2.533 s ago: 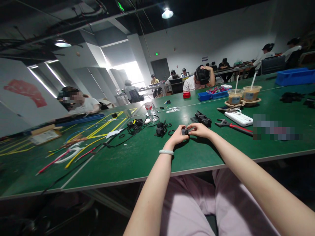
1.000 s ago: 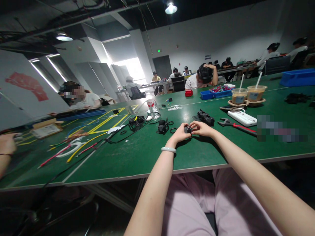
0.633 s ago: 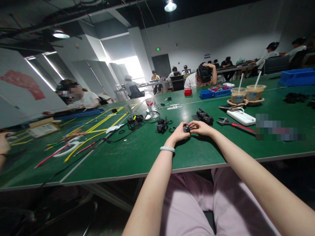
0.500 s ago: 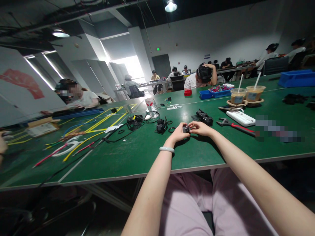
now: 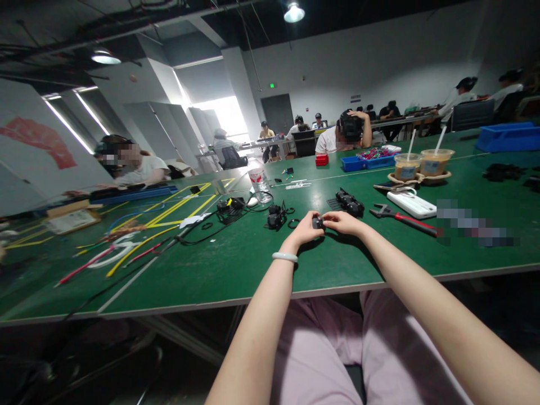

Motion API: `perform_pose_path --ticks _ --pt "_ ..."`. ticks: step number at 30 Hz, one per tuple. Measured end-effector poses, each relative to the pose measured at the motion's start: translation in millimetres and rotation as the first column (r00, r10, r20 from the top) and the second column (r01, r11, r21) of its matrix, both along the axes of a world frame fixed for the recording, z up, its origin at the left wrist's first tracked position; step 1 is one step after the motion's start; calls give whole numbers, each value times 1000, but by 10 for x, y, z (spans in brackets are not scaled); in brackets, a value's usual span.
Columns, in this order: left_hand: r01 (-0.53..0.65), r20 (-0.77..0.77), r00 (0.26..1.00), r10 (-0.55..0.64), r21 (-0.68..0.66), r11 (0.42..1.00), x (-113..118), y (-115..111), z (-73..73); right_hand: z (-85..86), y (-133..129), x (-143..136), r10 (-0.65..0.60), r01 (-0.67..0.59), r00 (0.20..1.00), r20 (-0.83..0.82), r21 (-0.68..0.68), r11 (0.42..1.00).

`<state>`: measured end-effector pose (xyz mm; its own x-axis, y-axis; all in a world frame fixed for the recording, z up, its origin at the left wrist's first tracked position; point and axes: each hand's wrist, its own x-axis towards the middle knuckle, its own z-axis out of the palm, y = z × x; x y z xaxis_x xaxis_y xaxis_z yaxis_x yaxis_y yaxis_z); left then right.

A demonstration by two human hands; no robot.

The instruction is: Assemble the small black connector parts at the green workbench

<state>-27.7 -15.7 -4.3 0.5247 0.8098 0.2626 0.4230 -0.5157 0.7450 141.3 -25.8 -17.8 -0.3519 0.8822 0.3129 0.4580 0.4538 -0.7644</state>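
A small blk part [image 5: 318, 224] is held btwn both hands, just above or on the green table [image 5: 253, 267], nr its front edge; whether the tabletop is touched can't be told. It's gripped by the left hand [image 5: 306, 229], w/ fingers curled round its left side; a pale bracelet [image 5: 285, 257] is worn on that wrist. Its right side is pinched by the right hand [image 5: 343, 223], thumb & fingertips drawn together; finer detail is too small to be made out.

Just left of the left hand, a blk ring [image 5: 293, 224] is seen lying flat, w/ a blk device [image 5: 277, 217] beyond it. Another, longer blk gadget [image 5: 349, 203] is placed just past the right hand. Further right, a red-handled wrench [image 5: 405, 219] is laid below a white power bank [image 5: 412, 205]; behind, two drink cups w/ straws [image 5: 422, 164] are set in a cardboard holder [image 5: 436, 178]. To the left, a clear bottle [image 5: 260, 187] is stood upright, & coloured wires [image 5: 122, 261] are strewn about. Across the table, a person's head [image 5: 349, 128] is bowed, w/ one hand [image 5: 358, 115] rested on it.
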Motion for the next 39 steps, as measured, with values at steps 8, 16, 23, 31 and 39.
perform_pose_path --ticks 8,16,23,31,39 --pt "-15 -20 1000 15 17 1000 -14 12 -7 7 -20 -28 -44 42 998 51 33 999" --pt "-1 -52 999 4 47 999 -25 34 -22 32 -38 -16 -77 73 992 100 47 996" --pt "21 -31 999 -20 40 999 -22 52 -55 2 8 -1 -77 77 997 -1 -8 997" --pt "26 -10 1000 -26 -14 1000 -10 -19 9 -31 41 28 -18 -26 953 -302 -144 989" --pt "23 -14 1000 -23 -32 999 -5 -53 42 -59 46 35 19 -54 963 -267 -122 991"
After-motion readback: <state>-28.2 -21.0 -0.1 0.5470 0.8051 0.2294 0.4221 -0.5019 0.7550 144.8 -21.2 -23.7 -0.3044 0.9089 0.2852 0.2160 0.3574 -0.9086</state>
